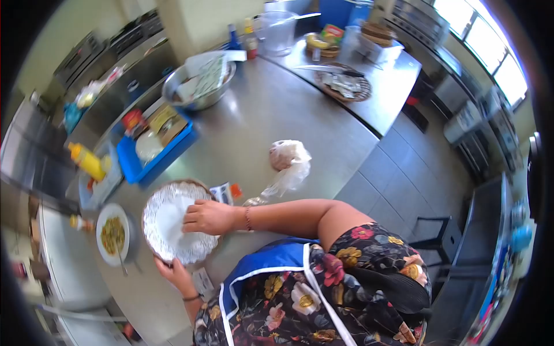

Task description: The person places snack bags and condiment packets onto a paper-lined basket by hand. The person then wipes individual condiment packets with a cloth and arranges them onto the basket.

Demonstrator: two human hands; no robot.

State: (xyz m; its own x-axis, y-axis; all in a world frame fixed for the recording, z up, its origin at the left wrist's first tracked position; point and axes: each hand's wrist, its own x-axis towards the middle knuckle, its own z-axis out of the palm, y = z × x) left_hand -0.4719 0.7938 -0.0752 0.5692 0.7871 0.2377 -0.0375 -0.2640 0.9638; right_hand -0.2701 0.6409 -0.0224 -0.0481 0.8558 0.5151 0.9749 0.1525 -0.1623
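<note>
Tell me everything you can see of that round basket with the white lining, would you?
The round basket shows a brown, woven-looking rim. Inside lies a white doily, paper by its look, with a lacy border and plainer middle, hiding most of the basket. It faces open side up over the metal table; its base is hidden. The left hand holds its near rim, while the right hand reaches over the doily, partly covering it.

A blue tray [167,160] holds packets [166,122] beside a metal bowl [214,98], with a yellow bottle [86,161] nearby
</note>
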